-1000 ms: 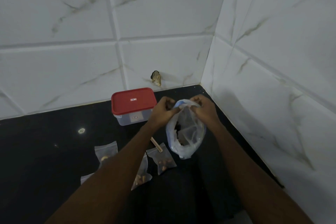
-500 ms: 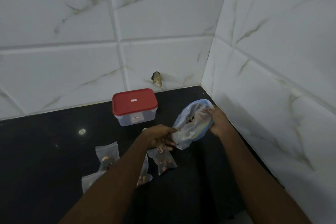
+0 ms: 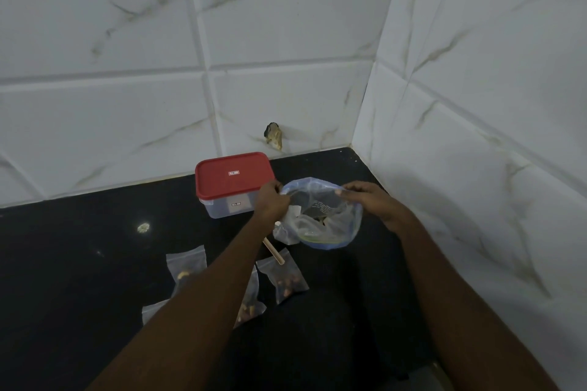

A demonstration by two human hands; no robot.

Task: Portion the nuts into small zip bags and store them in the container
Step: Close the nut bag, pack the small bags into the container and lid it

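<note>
A large clear zip bag (image 3: 330,225) with a blue rim is held wide open above the black counter (image 3: 79,263). My left hand (image 3: 271,200) pinches its left rim and my right hand (image 3: 370,200) pinches its right rim. A few nuts and a printed label show inside. Behind my left hand stands a clear container (image 3: 233,184) with its red lid on. Several small zip bags with nuts lie on the counter: one (image 3: 185,267) left of my left arm, one (image 3: 284,278) right of it, others partly hidden under the arm.
A thin wooden stick (image 3: 274,251) lies under the large bag. White marble-tiled walls (image 3: 476,105) meet in a corner close behind and to the right. A chipped spot (image 3: 274,136) marks the back wall near the counter.
My left hand has come up from the counter and taken the bag's left rim. The two hands have pulled the mouth wide open, and the bag now faces up.
</note>
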